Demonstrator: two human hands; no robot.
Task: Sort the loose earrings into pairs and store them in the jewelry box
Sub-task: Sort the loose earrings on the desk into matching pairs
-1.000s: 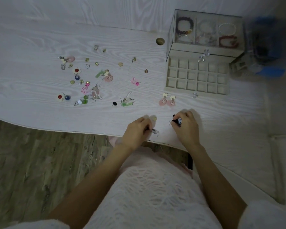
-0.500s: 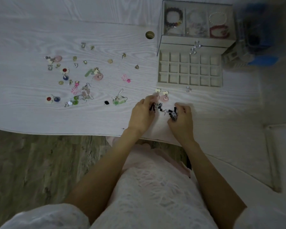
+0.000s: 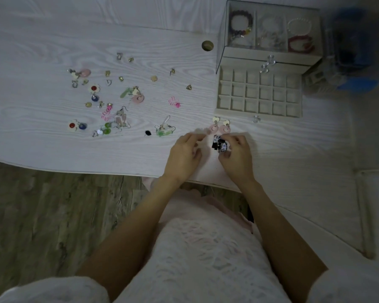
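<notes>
**Earrings, loose lot, with jewelry box: tabletop sorting station**

Earrings (image 3: pixel 109 101), assorted, lie scattered on the white wood-grain tabletop (image 3: pixel 42 51) well to the left of the jewelry box (image 3: pixel 269 57). Lot includes flower studs with red and blue centres, pink wire pieces, green drops and small gold studs.

Item: black stud (image 3: pixel 148 133), single, lying left of the box, just beside a green drop cluster (image 3: pixel 165 130).

Item: pink disc pair (image 3: pixel 221 127), heart tops, side by side on the tabletop just in front of the box's pulled-out drawer.

Item: black-and-white patterned earrings (image 3: pixel 219 144), held in front of the box, near the pink disc pair. Right hand (image 3: pixel 235 157) pinches them at the fingertips, grip curled round them. Left hand (image 3: pixel 184 153) is just beside them, fingers loosely bent and spread, holding nothing visible.

Jewelry box: glass-topped upper tier with three sections holding bead bracelets, dark, pale and red. Drawer (image 3: pixel 259 95), gridded in small square compartments, is drawn out toward the person; compartments show no contents. Clear knob (image 3: pixel 256 119) at the drawer front.

Round wooden disc (image 3: pixel 207 45) sits on the tabletop just left of the box's upper tier. Blurred blue object (image 3: pixel 357 84) to the right of the box; cannot be identified.
</notes>
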